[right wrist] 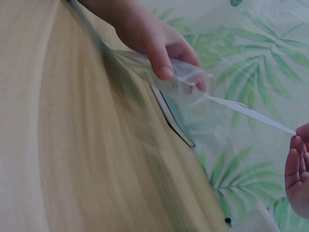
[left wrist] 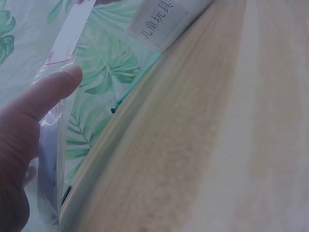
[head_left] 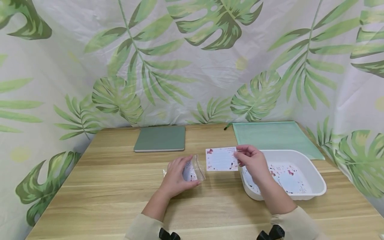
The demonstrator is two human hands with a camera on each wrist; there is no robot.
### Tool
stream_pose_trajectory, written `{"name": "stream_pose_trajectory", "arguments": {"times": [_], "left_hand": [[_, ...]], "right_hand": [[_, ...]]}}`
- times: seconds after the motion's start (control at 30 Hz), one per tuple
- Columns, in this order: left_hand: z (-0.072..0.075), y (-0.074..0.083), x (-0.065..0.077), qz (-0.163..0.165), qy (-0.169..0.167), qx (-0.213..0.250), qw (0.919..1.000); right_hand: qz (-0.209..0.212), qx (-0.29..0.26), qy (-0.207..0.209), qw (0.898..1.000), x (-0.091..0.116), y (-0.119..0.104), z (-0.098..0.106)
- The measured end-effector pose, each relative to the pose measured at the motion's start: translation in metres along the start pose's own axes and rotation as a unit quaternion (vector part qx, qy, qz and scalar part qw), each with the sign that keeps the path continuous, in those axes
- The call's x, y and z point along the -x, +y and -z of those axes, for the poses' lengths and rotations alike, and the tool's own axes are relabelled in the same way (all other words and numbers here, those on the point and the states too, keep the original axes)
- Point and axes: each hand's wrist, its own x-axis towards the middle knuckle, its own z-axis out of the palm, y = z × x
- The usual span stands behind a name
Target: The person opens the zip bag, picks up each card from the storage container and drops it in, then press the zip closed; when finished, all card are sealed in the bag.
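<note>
My left hand (head_left: 177,178) grips a clear zip bag (head_left: 199,169) with printed card inside it, thumb on one side and fingers on the other. To its right, my right hand (head_left: 254,164) pinches the right edge of a white lined card (head_left: 220,160) with small reddish prints in its corners. In the right wrist view, the card (right wrist: 253,117) is nearly edge-on and its far end meets the mouth of the bag (right wrist: 186,87); whether it touches, I cannot tell. Both are held above the table. Similar cards (head_left: 291,180) lie in a white plastic basin (head_left: 318,190) under my right forearm.
A green notebook (head_left: 160,139) lies at the back of the wooden table (head_left: 120,186). Behind the basin rests a mint-green zip pouch (head_left: 267,133). A leaf-patterned cloth (head_left: 210,76) hangs behind the table. The basin's side bears a printed label (left wrist: 158,20).
</note>
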Motion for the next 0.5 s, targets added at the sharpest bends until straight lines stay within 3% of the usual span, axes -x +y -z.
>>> {"name": "stream_pose_trajectory", "arguments": {"times": [0.5], "left_hand": [[-0.001, -0.001, 0.000, -0.015, 0.000, -0.011, 0.9998]], "right_hand": [[-0.026, 0.019, -0.046, 0.998, -0.002, 0.006, -0.033]]}}
